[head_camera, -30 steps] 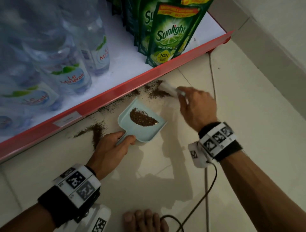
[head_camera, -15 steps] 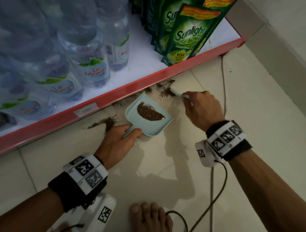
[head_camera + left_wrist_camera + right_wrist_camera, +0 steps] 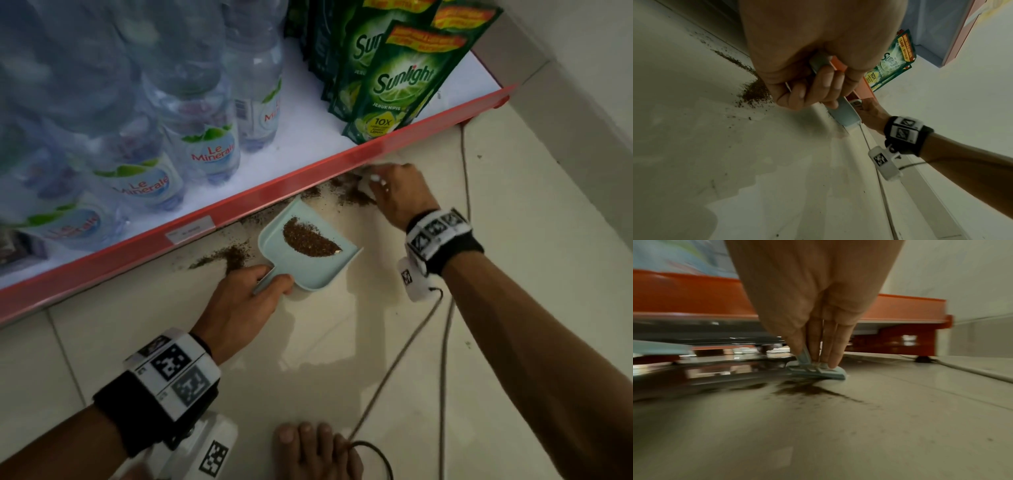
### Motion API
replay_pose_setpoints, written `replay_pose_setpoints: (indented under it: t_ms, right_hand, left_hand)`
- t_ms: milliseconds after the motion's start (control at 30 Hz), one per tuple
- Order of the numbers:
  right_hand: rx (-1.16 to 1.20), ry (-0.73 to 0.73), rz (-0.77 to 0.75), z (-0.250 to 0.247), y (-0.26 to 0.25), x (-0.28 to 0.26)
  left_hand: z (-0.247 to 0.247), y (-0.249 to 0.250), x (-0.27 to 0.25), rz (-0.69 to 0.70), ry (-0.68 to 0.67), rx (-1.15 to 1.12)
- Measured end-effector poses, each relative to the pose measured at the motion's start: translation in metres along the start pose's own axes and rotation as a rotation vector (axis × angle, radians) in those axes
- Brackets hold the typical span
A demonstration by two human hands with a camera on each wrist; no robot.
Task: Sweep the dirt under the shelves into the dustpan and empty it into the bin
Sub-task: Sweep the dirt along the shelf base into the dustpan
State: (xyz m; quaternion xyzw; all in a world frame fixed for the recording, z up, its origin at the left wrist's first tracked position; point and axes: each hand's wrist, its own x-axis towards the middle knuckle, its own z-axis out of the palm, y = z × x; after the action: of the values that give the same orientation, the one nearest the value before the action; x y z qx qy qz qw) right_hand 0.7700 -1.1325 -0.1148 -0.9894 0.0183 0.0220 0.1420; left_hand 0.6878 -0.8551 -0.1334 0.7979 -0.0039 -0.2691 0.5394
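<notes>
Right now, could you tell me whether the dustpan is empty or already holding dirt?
Holding dirt: a brown crescent-shaped pile lies inside the dustpan.

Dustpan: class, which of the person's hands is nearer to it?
Left. The left hand grips the dustpan by its handle; the right hand is apart, beyond its open edge, holding a small brush by the shelf.

Dim indoor light overall. Glossy pale tiled floor (image 3: 342, 359) shows soft arm shadows and faint sheen. Clear plastic water bottles (image 3: 191, 113) blurred at head view's left edge. Right wrist view motion-smeared; orange-red shelf edge (image 3: 684, 295) streaked. Wide-angle warp throughout.
</notes>
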Motion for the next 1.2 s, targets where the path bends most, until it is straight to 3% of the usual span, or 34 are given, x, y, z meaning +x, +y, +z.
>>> replay_pose_setpoints:
  t_ms: [67,167,300,367,433,700,833,933,1067,1133,1200]
  right_hand:
    - [0.014,-0.044,-0.134,0.003,-0.015,-0.022]
    - [-0.028,0.052,-0.157,-0.004,-0.014,-0.043]
    - [-0.217,0.188,0.106,-0.023,0.018,-0.042]
    - [-0.296,0.151,0.307,-0.026,0.032,-0.042]
    - [-0.263,0.069,0.408,-0.019,0.03,-0.046]
    - [-0.025,-0.005,0.017,0.025,-0.071,-0.088]
    - [0.038,0.134,0.056,0.009,-0.066,-0.082]
    - [-0.052,0.266,0.197,-0.009,-0.035,-0.077]
    - [-0.223,0.123,0.437,-0.008,-0.012,-0.079]
    - [-0.176,0.056,0.365,0.002,-0.028,-0.089]
    - [-0.096,-0.02,0.192,0.013,-0.054,-0.103]
  left_hand:
    - [-0.004,-0.002,-0.002,-0.013,0.016,-0.001]
    - [-0.007,-0.005,-0.005,-0.031,0.016,-0.003]
    - [-0.006,-0.007,-0.011,-0.031,0.008,0.003]
    - [-0.005,-0.007,-0.014,-0.022,0.003,0.002]
    - [-0.005,-0.004,-0.017,-0.013,-0.01,-0.005]
    - [-0.008,-0.007,-0.021,-0.014,0.01,-0.008]
    - [-0.012,-0.009,-0.023,-0.003,0.03,0.006]
    - [-0.016,-0.012,-0.026,0.0,0.046,0.012]
    - [-0.018,-0.016,-0.031,0.007,0.046,0.0]
    - [-0.018,-0.021,-0.033,0.0,0.043,-0.018]
    - [-0.018,-0.027,-0.034,-0.022,0.042,-0.013]
